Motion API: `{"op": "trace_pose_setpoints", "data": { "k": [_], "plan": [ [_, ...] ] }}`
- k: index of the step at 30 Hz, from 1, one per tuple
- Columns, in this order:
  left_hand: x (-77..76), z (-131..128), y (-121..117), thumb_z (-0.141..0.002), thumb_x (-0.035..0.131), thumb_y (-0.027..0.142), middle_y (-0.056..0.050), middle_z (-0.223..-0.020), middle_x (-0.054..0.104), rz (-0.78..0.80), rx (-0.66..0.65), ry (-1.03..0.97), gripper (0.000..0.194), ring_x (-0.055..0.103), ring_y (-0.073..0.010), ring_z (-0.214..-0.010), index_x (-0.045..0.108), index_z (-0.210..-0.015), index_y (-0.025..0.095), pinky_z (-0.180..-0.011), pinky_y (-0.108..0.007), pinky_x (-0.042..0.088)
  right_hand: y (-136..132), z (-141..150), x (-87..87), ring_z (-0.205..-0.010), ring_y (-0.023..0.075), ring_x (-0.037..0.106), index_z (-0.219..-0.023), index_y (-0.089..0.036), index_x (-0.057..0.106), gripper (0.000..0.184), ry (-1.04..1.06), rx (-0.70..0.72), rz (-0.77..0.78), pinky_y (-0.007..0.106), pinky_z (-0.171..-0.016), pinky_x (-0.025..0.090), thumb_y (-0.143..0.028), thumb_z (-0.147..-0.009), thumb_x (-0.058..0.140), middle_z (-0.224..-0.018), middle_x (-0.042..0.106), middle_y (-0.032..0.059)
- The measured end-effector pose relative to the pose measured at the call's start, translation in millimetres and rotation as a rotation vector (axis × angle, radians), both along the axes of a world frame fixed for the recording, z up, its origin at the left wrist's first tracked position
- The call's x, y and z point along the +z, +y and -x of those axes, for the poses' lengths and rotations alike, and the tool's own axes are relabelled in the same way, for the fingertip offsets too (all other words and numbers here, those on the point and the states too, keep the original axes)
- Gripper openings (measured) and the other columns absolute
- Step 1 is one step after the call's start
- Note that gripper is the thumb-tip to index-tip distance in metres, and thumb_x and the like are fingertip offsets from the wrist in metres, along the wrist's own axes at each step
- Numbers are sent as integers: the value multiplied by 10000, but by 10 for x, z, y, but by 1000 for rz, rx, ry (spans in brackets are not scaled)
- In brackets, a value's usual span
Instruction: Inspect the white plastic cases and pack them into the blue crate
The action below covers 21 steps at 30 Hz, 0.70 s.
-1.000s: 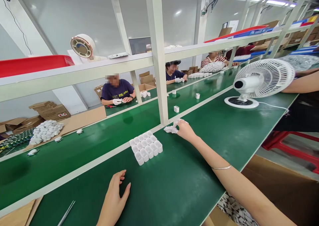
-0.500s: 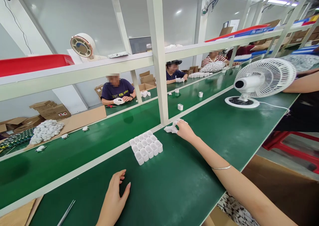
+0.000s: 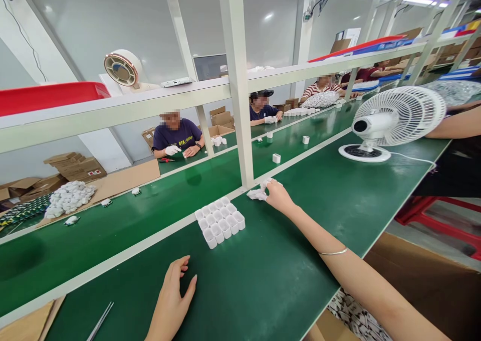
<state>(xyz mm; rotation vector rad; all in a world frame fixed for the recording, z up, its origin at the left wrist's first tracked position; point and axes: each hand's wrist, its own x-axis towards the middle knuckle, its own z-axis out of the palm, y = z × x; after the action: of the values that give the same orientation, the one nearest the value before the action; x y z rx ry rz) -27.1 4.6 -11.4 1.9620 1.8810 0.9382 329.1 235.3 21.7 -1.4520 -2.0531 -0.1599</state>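
Observation:
My left hand rests on the green table with its thumb apart from loosely bent fingers and nothing in it. Farther forward, my right hand has its fingers closed at a crumpled white piece beside the foot of the post. That piece looks like thin cloth or tissue; its kind is unclear, and it hides the fingertips. Between my hands stands a tight block of small white open-topped plastic cups in rows. Metal tweezers lie left of my left hand.
Beyond a pale rail, a green conveyor belt carries small white housings and round white parts. A white fan stands at right. A post rises ahead to a shelf. Co-workers sit across the belt. Cardboard lies at lower left.
The white housings and round parts on the belt have shifted to the right. Both my hands stay in place. Across the belt, the nearest co-worker's gloved hand has moved left, apart from the other.

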Motion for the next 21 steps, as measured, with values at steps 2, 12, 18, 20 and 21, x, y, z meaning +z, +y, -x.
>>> {"op": "trace_pose_setpoints", "data": {
  "k": [2,12,18,20,21],
  "plan": [
    [-2,0,0,-904,470,491,-117,-1193,558,-3,-1,0,434,608,-272,-1056,475,-1254,234,-868,-462,568,4,3,-2,-886,265,602,-832,-172,625,56,2,2,-6,334,-758,452,-203,-806,664,-913,632,101],
    [-39,22,18,-913,467,453,-106,-1201,548,-19,-16,21,413,607,-251,-1049,465,-1262,232,-891,-454,561,25,21,-43,-949,289,637,-897,-144,725,143,23,60,-46,385,-838,487,-219,-870,606,-1005,698,131],
    [-16,3,5,-917,456,452,-116,-1195,541,-21,-23,20,407,605,-263,-1052,459,-1260,232,-888,-475,560,37,19,-67,-968,276,639,-958,-172,737,183,21,77,-60,360,-857,476,-165,-866,579,-1011,705,107],
    [-18,0,0,-921,452,451,-114,-1197,537,-23,-25,20,405,601,-261,-1057,452,-1264,235,-896,-477,554,36,21,-68,-940,282,635,-928,-163,728,153,20,70,-62,370,-840,470,-184,-865,590,-983,698,115],
    [-20,0,-2,-922,453,452,-112,-1196,538,-24,-24,21,405,600,-261,-1056,450,-1264,237,-896,-477,553,34,22,-68,-918,286,633,-905,-157,721,137,20,64,-63,374,-823,469,-201,-865,598,-961,693,120]
  ]
}}
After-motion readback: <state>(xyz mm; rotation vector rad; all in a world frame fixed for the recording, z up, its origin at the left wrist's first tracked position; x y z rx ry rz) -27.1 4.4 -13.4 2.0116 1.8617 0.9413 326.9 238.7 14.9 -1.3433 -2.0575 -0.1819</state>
